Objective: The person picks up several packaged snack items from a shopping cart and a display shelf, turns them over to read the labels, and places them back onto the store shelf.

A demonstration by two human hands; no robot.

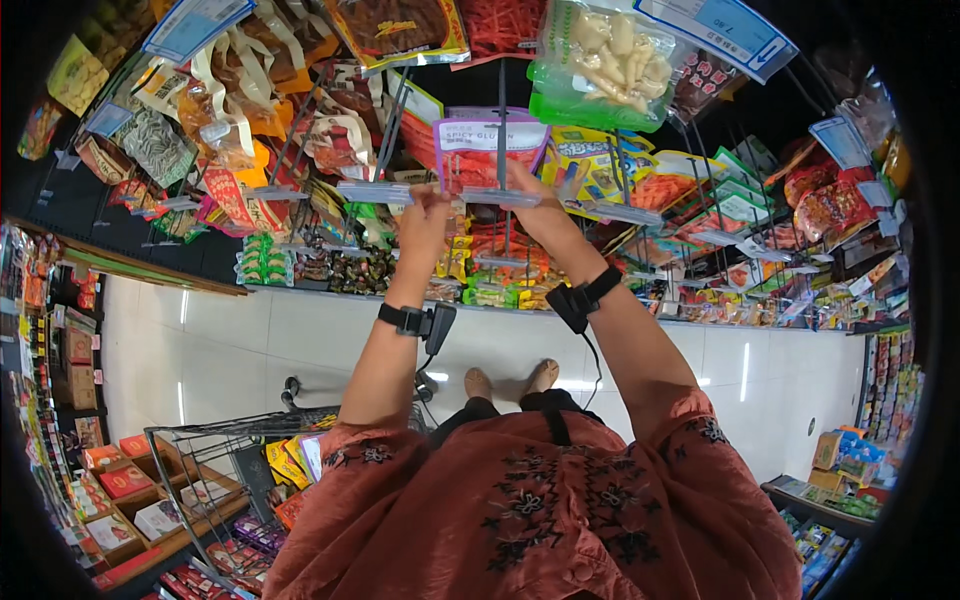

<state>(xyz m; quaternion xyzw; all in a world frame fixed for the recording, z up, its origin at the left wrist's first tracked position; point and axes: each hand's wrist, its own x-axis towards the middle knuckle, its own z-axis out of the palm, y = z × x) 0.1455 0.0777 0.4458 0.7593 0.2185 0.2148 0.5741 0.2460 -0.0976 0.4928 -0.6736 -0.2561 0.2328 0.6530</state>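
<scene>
A purple-edged packet of red spicy gluten snacks (480, 146) is at a metal display hook (502, 97) in front of me. My left hand (424, 221) has its fingertips pinched at the packet's lower left edge. On the packet's right side is my right hand (534, 201), its fingers partly hidden behind a clear tag holder (499, 196). More packets of the same kind show behind this one. To the right hangs a yellow snack packet (581, 166), close to my right hand. Each wrist wears a black strap with a small device.
Hooks with clear tag holders (375, 192) stick out on both sides. A large packet of pale pickled chicken feet (619, 67) hangs above right. A wire shopping cart (195, 457) holding packets stands at my left. Boxed goods (124, 480) line a shelf beyond it.
</scene>
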